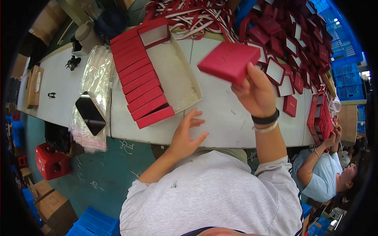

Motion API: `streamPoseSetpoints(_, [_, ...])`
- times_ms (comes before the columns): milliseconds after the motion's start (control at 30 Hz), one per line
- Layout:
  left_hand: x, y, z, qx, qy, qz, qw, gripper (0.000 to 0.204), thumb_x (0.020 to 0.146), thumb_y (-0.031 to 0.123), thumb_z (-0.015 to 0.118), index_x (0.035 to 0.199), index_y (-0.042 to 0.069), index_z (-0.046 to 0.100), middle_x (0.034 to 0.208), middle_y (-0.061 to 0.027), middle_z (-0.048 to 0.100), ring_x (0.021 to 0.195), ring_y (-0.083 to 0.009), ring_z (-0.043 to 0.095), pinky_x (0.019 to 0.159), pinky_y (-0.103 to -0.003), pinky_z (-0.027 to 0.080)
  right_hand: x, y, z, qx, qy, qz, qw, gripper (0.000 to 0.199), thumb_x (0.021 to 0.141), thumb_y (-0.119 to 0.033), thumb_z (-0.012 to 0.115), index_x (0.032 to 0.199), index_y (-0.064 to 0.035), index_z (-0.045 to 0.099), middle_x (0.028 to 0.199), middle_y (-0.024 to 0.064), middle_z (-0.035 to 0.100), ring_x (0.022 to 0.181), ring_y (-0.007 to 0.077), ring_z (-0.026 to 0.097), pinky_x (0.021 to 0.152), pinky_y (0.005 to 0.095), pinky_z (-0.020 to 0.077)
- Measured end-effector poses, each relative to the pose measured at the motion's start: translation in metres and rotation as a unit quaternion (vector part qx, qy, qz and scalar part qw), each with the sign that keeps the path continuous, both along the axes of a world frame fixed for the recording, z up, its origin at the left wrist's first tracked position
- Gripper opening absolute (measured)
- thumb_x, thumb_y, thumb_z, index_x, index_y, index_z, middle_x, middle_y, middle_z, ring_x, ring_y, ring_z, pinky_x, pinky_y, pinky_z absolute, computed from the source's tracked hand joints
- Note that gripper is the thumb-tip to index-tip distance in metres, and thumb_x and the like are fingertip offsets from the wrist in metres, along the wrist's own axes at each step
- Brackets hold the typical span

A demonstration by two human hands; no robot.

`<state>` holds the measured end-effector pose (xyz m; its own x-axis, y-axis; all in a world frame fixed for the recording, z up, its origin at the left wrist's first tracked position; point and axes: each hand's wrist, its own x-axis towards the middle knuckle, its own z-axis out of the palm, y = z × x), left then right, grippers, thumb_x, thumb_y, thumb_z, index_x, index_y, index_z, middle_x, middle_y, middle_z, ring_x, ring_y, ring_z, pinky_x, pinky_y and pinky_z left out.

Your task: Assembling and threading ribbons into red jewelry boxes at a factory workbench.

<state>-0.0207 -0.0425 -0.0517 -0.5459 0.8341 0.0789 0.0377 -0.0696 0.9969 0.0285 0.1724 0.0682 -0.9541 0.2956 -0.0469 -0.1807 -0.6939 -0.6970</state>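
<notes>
My right hand (256, 90) is closed on a red gift box (228, 61), held up over the white table with its lettered face showing. Low at the table's front edge, my left hand (189, 133) has its fingers spread and holds nothing. Just beyond it stands a shallow white tray (179, 74). A row of red boxes (138, 76) stands on edge along the tray's left side, with another red box (154, 34) across its far end. One small red box (290, 106) lies on the table to the right of my right wrist.
Loose red lids and boxes (283, 47) are heaped at the far right. Red and white ribbons (197, 17) pile up at the back. Clear plastic bags (96, 74) lie left, a phone (91, 113) on them. At right, a co-worker's hands (334, 135) touch a red piece.
</notes>
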Motion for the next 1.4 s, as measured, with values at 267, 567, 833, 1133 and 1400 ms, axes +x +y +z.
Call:
streamPoseSetpoints(267, [-0.010, 0.001, 0.010, 0.003, 0.164, -0.102, 0.981, 0.032, 0.077, 0.012, 0.065, 0.106, 0.002, 0.058, 0.101, -0.0142, 0.060, 0.096, -0.0295, 0.057, 0.084, -0.036, 0.045, -0.175, -0.017, -0.024, 0.013, -0.092, -0.073, 0.993, 0.015, 0.086, -0.021, 0.062, 0.081, -0.0082, 0.057, 0.073, 0.0033, 0.061, 0.065, 0.0112, 0.056, 0.061, 0.0231, 0.0458])
streamPoseSetpoints(567, [-0.019, 0.001, 0.006, 0.013, 0.137, -0.153, 0.979, 0.030, 0.080, 0.021, 0.063, 0.105, 0.004, 0.059, 0.101, -0.0118, 0.061, 0.094, -0.0288, 0.058, 0.081, -0.037, 0.045, -0.228, -0.028, -0.063, 0.022, -0.165, -0.071, 0.984, 0.017, 0.085, -0.021, 0.063, 0.079, -0.0077, 0.055, 0.074, 0.0049, 0.062, 0.064, 0.0117, 0.056, 0.060, 0.0237, 0.0458])
streamPoseSetpoints(833, [-0.023, 0.005, 0.005, 0.002, 0.126, -0.176, 0.976, 0.028, 0.082, 0.022, 0.064, 0.104, 0.005, 0.059, 0.100, -0.0110, 0.061, 0.093, -0.0276, 0.058, 0.081, -0.036, 0.045, -0.237, -0.027, -0.087, 0.042, -0.155, -0.042, 0.986, 0.029, 0.084, -0.033, 0.065, 0.080, -0.0059, 0.055, 0.077, 0.0057, 0.060, 0.067, 0.0117, 0.054, 0.063, 0.0237, 0.0451])
streamPoseSetpoints(1133, [-0.021, 0.008, 0.009, -0.007, 0.107, -0.160, 0.981, 0.026, 0.080, 0.018, 0.065, 0.102, 0.005, 0.059, 0.097, -0.0103, 0.061, 0.091, -0.0262, 0.059, 0.079, -0.035, 0.047, -0.150, -0.010, -0.062, 0.203, -0.185, -0.003, 0.962, 0.029, 0.085, -0.027, 0.063, 0.101, -0.0037, 0.058, 0.088, 0.0038, 0.060, 0.077, 0.0121, 0.056, 0.071, 0.0243, 0.0460])
streamPoseSetpoints(1400, [-0.015, 0.011, 0.010, -0.022, 0.120, -0.155, 0.980, 0.026, 0.079, 0.016, 0.066, 0.102, 0.004, 0.059, 0.097, -0.0107, 0.061, 0.090, -0.0258, 0.059, 0.078, -0.035, 0.047, -0.005, 0.087, -0.087, 0.799, -0.333, -0.320, 0.385, 0.030, 0.074, -0.013, 0.069, 0.101, -0.0028, 0.059, 0.091, 0.0104, 0.060, 0.083, 0.0262, 0.055, 0.075, 0.0350, 0.0452])
